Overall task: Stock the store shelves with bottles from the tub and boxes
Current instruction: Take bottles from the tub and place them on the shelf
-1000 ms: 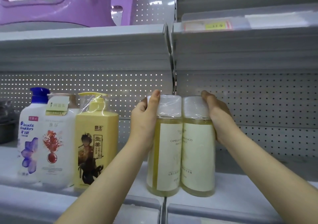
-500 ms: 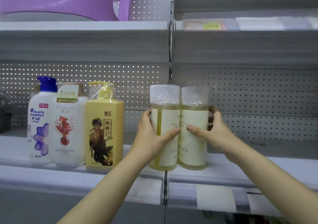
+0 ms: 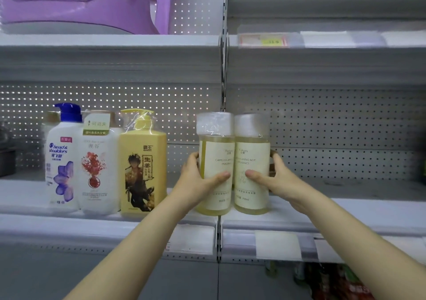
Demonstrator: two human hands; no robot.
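Two pale yellow bottles with white caps and cream labels stand side by side, wrapped together in clear film, on the middle shelf (image 3: 345, 214) at the seam between two shelf bays. My left hand (image 3: 198, 179) grips the left bottle (image 3: 216, 161), thumb across its label. My right hand (image 3: 274, 177) grips the right bottle (image 3: 252, 159) the same way, fingers round its back. Both bottle bases rest on the shelf.
To the left stand three pump bottles: a white one with a blue pump (image 3: 62, 156), a white one with a red flower (image 3: 98, 166) and a yellow one (image 3: 143, 163). A purple plastic stool (image 3: 76, 4) sits on the upper shelf. Price-tag strips (image 3: 276, 246) line the shelf edge.
My hands slid from the caps down to the bottles' middles, thumbs now across the labels. The bottle pair stays standing at the shelf seam while the view pulls back.
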